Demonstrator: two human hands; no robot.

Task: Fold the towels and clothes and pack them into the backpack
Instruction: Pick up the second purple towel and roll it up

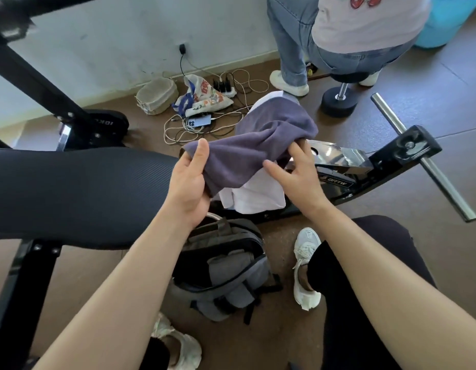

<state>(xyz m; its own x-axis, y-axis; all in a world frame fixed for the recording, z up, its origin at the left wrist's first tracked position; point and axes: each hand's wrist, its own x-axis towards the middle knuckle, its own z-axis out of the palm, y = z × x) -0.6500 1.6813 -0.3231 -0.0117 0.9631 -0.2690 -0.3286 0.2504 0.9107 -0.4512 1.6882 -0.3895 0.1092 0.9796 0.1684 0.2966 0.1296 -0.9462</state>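
A purple towel hangs bunched in the air above the end of a black padded bench. My left hand grips its near left edge, thumb on top. My right hand holds the towel's right side with its fingers tucked under the cloth. Beneath the towel lies a white garment, draped over the bench end. A grey backpack stands on the floor below my hands, its main compartment unzipped and gaping.
A black metal bench frame with a steel bar extends right. A person sits on a stool at the back beside a dumbbell. Cables, a phone and a printed bag lie by the wall. My shoes flank the backpack.
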